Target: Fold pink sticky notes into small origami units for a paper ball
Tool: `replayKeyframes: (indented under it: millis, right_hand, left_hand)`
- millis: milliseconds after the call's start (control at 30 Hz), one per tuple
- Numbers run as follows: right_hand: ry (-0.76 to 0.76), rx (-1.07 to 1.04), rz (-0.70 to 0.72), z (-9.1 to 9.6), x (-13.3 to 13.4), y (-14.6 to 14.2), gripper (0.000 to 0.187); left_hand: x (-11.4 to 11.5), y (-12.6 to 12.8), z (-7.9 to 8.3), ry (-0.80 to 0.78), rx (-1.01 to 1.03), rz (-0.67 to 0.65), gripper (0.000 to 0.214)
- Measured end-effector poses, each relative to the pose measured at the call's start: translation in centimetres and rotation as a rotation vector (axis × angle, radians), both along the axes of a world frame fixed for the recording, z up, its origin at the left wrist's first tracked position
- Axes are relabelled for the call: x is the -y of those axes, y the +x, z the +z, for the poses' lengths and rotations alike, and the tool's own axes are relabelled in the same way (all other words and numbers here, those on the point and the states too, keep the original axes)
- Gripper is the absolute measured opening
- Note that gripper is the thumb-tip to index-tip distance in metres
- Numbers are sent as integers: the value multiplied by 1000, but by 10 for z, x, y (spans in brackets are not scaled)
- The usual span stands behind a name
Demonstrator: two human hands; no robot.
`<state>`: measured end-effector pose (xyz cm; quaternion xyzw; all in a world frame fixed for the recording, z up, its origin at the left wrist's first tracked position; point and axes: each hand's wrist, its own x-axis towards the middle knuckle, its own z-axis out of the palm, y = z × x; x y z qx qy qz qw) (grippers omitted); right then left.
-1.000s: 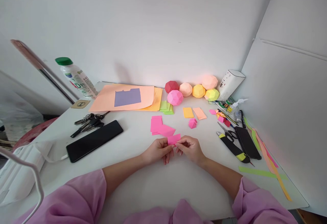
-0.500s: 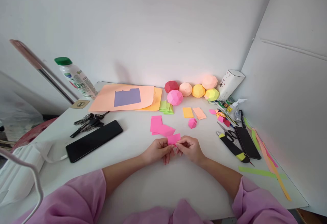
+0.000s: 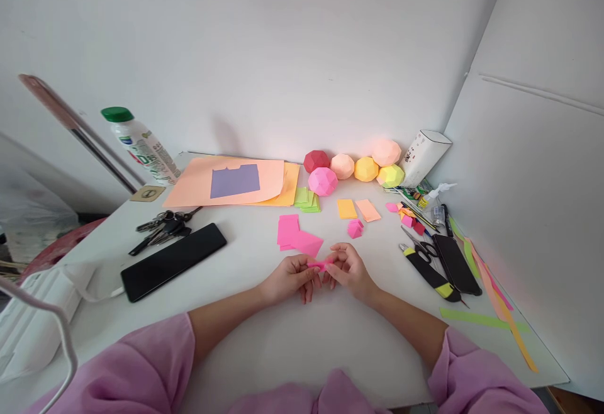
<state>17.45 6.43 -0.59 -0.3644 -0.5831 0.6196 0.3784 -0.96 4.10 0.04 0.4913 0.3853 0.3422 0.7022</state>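
Between my two hands is a small pink paper (image 3: pixel 319 265), folded into a narrow strip. My left hand (image 3: pixel 292 277) pinches its left end, and my right hand (image 3: pixel 350 274) has thumb and fingers on the right end, its index finger raised a little. Just beyond my fingers lie several flat pink paper pieces (image 3: pixel 289 231), one of them slanted toward my hands. A small cluster of folded pink paper (image 3: pixel 355 228) sits past my right hand. Yellow-orange slips (image 3: pixel 346 208) and peach slips (image 3: pixel 367 209) lie behind it, with green slips (image 3: pixel 307 199) farther left.
Faceted paper balls (image 3: pixel 323 181) line the wall. Large peach sheets (image 3: pixel 198 181), a bottle (image 3: pixel 141 143), keys (image 3: pixel 167 228) and a black phone (image 3: pixel 174 261) are at left. Scissors (image 3: pixel 427 249), a box cutter (image 3: pixel 430 274), a glue bottle (image 3: pixel 435 196) and paper strips (image 3: pixel 486 318) occupy the right.
The pink paper, which stood up as a flat rectangle, is now folded down to a narrow strip. My right index finger has lifted; both hands stay in nearly the same place.
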Motion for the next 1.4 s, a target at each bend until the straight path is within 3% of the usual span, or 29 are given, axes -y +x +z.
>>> replayKeyframes:
  millis: [200, 1033, 1400]
  right_hand:
    - [-31, 137, 147, 6, -3, 2, 29]
    - [-22, 195, 156, 9, -2, 3, 31]
    - [28, 274, 170, 8, 3, 0, 1]
  left_hand:
    - [-1, 0, -4, -2, 42, 14, 34]
    - [1, 1, -1, 24, -119, -45, 29]
    - [6, 1, -5, 107, -188, -68, 9]
